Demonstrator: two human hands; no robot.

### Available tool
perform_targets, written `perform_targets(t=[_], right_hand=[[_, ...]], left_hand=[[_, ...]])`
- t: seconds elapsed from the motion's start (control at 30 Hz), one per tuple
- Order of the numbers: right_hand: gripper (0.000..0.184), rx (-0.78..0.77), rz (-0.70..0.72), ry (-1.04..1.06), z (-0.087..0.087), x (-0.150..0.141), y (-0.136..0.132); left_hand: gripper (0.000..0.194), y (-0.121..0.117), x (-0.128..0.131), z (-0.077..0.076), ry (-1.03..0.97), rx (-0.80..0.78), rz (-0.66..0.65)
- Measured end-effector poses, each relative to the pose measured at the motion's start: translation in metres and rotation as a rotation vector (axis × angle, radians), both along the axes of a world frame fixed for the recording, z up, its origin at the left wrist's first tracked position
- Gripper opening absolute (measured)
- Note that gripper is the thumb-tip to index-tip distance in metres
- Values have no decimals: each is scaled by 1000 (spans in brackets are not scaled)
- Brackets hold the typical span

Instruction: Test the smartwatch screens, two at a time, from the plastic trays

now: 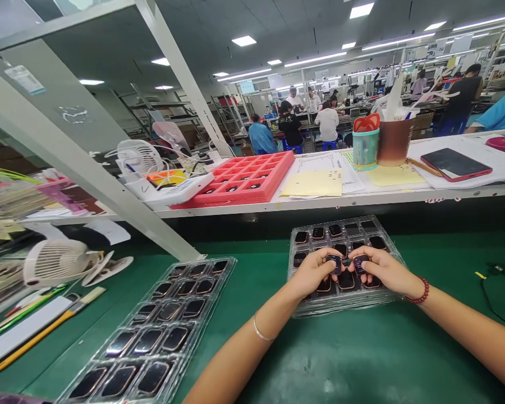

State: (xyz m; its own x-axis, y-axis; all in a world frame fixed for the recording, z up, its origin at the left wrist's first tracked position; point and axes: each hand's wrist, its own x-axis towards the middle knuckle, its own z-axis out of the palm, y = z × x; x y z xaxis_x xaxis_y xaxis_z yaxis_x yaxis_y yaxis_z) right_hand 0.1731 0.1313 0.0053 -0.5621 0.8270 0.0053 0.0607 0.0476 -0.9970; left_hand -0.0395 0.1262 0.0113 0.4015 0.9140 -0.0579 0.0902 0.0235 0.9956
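Observation:
Over a clear plastic tray (320, 306) full of smartwatches, my left hand (313, 271) pinches a smartwatch (334, 264) between thumb and fingers. Close beside it, my right hand (381, 270) grips a second smartwatch (360, 264). Both held watches have dark faces with faint lit marks and gold-coloured rims. Beneath my hands, more watches, such as this smartwatch (347, 280), lie in the tray's pockets; my fingers hide some of them. Another clear tray (206, 321), on the left, carries several rows of dark-screened watches.
A shelf behind holds a pink foam tray (273, 185), a phone (457, 163), a brown cup (394, 140) and a white fan (138, 156). Left on the green mat lie a brush (46, 331) and a beige fan (56, 262). A slanted post (122, 196) rises at left. Other people sit farther back.

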Motion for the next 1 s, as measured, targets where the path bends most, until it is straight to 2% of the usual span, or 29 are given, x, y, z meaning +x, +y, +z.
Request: perform_targets(t=[1.0], right_hand=[[25, 12, 10, -18, 4, -1, -3]], left_hand=[[27, 0, -1, 0, 6, 7, -11]])
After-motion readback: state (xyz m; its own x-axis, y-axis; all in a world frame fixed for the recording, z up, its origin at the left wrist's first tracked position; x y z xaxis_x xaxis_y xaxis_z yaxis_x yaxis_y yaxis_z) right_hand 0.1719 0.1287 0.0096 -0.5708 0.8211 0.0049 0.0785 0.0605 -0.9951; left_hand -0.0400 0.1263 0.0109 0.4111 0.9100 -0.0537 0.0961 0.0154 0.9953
